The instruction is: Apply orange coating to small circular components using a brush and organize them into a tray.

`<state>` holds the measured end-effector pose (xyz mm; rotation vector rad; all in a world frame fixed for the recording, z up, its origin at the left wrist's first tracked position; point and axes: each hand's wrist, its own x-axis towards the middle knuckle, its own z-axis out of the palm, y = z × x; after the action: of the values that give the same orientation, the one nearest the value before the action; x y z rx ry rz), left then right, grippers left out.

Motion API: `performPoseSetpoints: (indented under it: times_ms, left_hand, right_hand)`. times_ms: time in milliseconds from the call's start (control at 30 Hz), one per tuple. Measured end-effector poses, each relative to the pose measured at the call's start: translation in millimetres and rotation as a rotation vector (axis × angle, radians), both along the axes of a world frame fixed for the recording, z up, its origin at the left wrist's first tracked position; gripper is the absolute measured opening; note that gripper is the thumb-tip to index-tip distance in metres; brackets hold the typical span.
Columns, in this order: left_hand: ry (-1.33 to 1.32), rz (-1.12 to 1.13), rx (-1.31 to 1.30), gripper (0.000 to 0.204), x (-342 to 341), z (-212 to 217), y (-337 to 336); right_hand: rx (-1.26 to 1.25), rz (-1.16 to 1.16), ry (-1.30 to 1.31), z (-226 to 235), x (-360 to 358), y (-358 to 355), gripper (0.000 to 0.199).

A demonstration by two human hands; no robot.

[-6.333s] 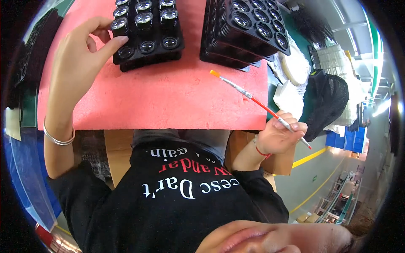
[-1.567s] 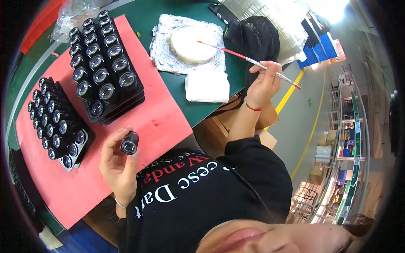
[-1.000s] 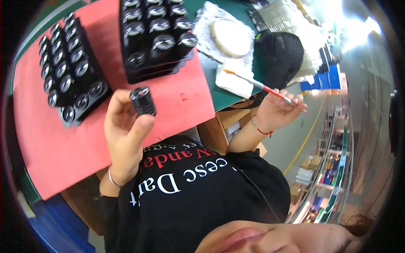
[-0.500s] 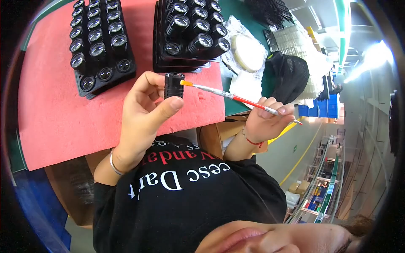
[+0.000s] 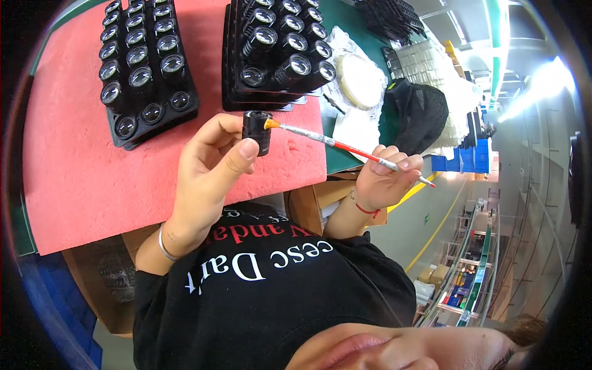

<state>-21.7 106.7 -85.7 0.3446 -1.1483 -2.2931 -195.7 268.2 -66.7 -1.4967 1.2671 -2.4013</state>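
Since the frame from one second ago, the slim paintbrush with a red and silver handle [image 5: 349, 148] has swung away from the white folded cloth [image 5: 357, 127], and its orange bristles now meet the upper side of a black ribbed cylinder [image 5: 255, 134]. That cylinder stands nearly upright above the near part of the pink foam sheet [image 5: 123, 191], in the left hand [image 5: 213, 160], whose thumb and fingers are closed around it. The right hand [image 5: 387, 180] grips the brush handle near its rear end, fingers curled. Beyond them on the foam are a black plastic tray of lens-topped cylinders [image 5: 161, 127] and, to its right, a taller stack of similar black trays [image 5: 231, 86]. Farther right, on the green tabletop [image 5: 338, 15], lie a round cream-coloured disc [image 5: 362, 83] and a black mesh-covered item [image 5: 422, 117].
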Motion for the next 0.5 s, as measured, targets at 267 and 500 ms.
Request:
performPoseSetpoints:
  times_ms: [267,500]
  left_hand:
    - [-0.002,-0.030,-0.028,0.030,2,-1,0]
    - [-0.030,-0.068,0.000,0.028,3,3,1]
  right_hand:
    - [-0.008,-0.022,-0.033,-5,-1,2,0.026]
    - [-0.041,0.000,-0.149,-16,-4,4,0.026]
